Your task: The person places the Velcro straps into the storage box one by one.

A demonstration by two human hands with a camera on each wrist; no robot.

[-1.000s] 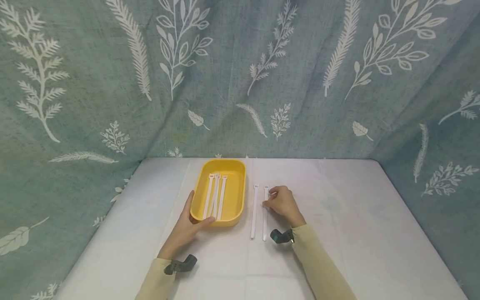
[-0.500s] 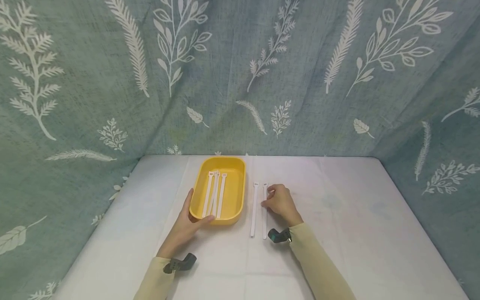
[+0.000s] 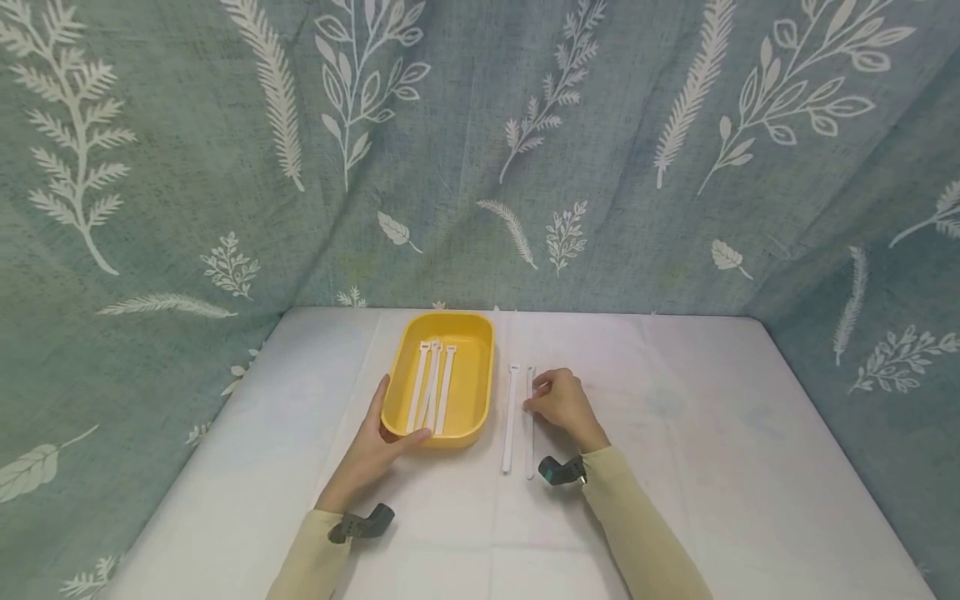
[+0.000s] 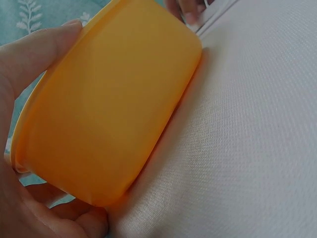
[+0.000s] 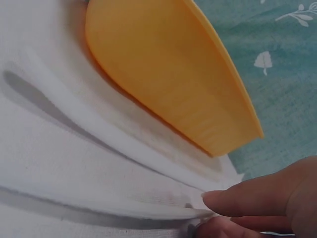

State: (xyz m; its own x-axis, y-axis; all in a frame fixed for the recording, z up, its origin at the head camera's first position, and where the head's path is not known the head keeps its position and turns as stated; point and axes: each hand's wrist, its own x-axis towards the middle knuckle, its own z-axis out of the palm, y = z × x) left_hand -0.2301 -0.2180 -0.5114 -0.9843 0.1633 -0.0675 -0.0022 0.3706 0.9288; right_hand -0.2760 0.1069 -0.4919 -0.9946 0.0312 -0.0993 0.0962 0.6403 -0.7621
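Observation:
My left hand (image 3: 369,461) grips the near left corner of a yellow tray (image 3: 477,412), its thumb over the rim and its fingers along the side, as the left wrist view also shows. Several white cable straps (image 3: 447,379) with slotted heads lie lengthwise in the tray. To the tray's right, another white strap (image 3: 510,421) lies on the cloth. Beside it, my right hand (image 3: 566,408) pinches a further white strap (image 3: 530,450) near its head between thumb and fingers. In the right wrist view, that strap (image 5: 99,206) curves slightly above the cloth; its held end is partly hidden.
A white cloth (image 3: 712,433) covers the table. Behind and at both sides hangs a blue-green curtain (image 3: 450,167) with white leaf prints. Both wrists wear dark camera bands, the left one (image 3: 362,523) and the right one (image 3: 561,471).
Both hands and the tray stay in nearly the same place. The strap at my right hand looks slightly turned on its edge now. The head view shifts a little.

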